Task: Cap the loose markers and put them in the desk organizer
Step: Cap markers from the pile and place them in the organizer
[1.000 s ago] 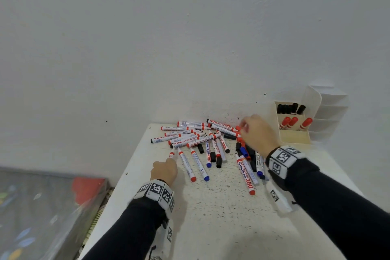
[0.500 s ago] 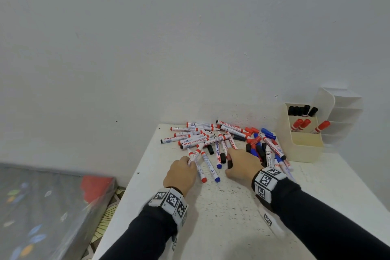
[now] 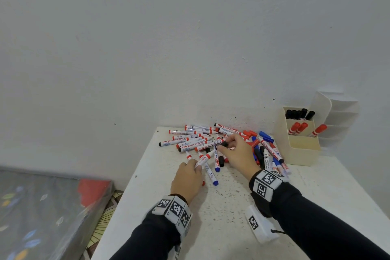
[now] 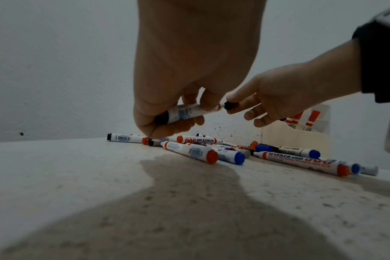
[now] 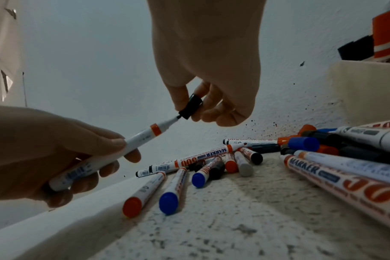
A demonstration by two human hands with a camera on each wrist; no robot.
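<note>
Right grip: the right hand (image 5: 211,70) pinches a black cap (image 5: 190,109) at the nib.
Left grip: the left hand (image 5: 44,154) is wrapped round the marker (image 5: 114,154).
Done: some capped markers stand in the desk organizer (image 3: 295,148).
Left: the loose pile (image 3: 211,143) on the worktop (image 3: 232,207).

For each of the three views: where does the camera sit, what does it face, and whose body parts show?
Head: above, looking down at the table; both forearms show.
Left wrist: low, behind the left hand, which holds the marker.
Right wrist: low, behind the right hand, which pinches the black cap.
All share both hands, marker and cap.
</note>
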